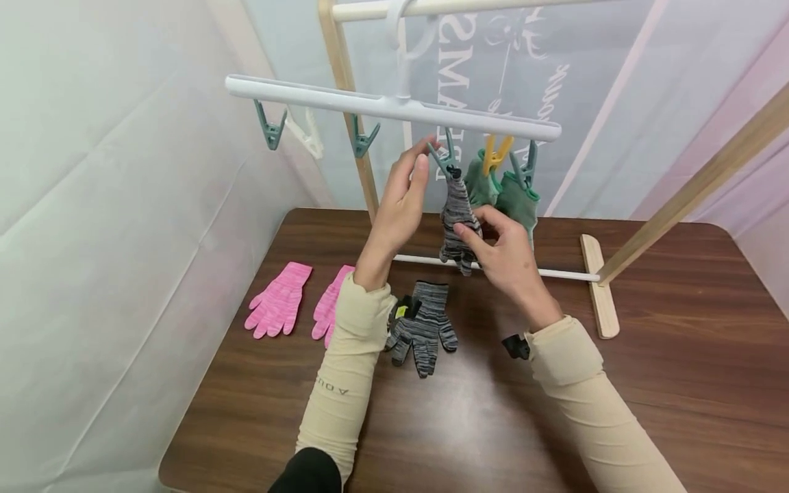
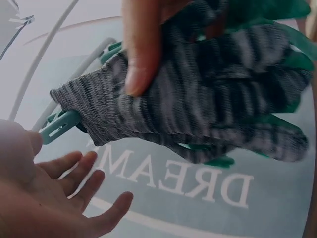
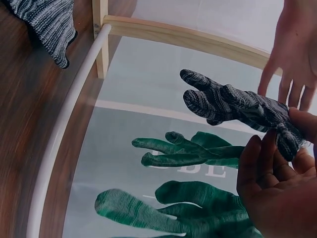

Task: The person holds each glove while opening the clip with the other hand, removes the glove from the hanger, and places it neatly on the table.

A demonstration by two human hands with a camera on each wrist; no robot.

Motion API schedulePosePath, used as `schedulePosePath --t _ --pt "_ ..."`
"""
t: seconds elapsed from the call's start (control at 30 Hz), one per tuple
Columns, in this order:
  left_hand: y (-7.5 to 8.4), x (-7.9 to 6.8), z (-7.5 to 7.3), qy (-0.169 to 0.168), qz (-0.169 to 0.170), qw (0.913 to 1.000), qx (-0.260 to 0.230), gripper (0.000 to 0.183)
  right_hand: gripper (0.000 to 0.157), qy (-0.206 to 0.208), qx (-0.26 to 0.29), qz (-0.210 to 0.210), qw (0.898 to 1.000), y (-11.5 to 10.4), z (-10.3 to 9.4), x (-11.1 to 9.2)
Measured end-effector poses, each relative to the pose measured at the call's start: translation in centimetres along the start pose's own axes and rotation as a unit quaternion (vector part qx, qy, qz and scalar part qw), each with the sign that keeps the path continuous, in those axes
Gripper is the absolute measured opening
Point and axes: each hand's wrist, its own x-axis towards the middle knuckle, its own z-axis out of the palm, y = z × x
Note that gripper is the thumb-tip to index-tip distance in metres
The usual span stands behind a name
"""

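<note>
A grey-and-black striped knit glove [image 1: 457, 205] hangs by its cuff from a green clothes clip [image 2: 62, 125] on the white hanger [image 1: 370, 104]. My right hand [image 1: 508, 260] pinches this glove, thumb in front and fingers behind, as the right wrist view also shows. My left hand [image 1: 397, 205] is raised beside the clip, its fingers extended and spread, fingertips right at the clip's handle. Two green gloves [image 3: 208, 213] hang just to the right, one from a yellow clip [image 1: 495, 155] and one from a green clip. A second grey striped glove [image 1: 427, 329] lies on the table below.
Two pink gloves, including a full one [image 1: 280, 301], lie on the wooden table [image 1: 468, 438] at left; my left forearm partly covers the other. Further clips [image 1: 271, 127] hang along the hanger's left half. A wooden rack post [image 1: 690, 192] and its foot [image 1: 598, 287] stand at right.
</note>
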Motion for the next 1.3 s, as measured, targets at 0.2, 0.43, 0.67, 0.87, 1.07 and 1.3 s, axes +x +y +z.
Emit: schedulePosePath --t 0.2,0.43,0.67,0.87,1.07,1.3 --pt "0.0 0.9 -0.2 -0.034 -0.022 0.9932 -0.109 0.048 0.022 -0.004 0.007 0.002 1.000 0.4 0.2 -0.4" --pt "-0.1 1.2 -0.3 -0.029 -0.018 0.9843 -0.173 0.045 0.022 -0.013 0.005 0.015 1.000 0.4 0.5 -0.3" --pt "-0.3 1.5 -0.3 -0.002 -0.049 0.9786 -0.200 0.041 0.022 -0.022 -0.005 0.021 1.000 0.3 0.6 -1.0" --pt "-0.5 1.3 -0.4 0.025 -0.055 0.9772 -0.204 0.041 0.020 -0.060 0.000 0.053 0.997 1.0 0.1 -3.3" --pt "-0.6 1.2 -0.6 0.025 -0.039 0.9800 -0.194 0.042 0.017 -0.104 0.011 0.090 0.991 2.2 -0.9 -6.0" --pt "-0.8 1.1 -1.0 0.038 -0.045 0.9780 -0.200 0.043 0.019 -0.134 0.009 0.124 0.983 3.8 -1.6 -8.6"
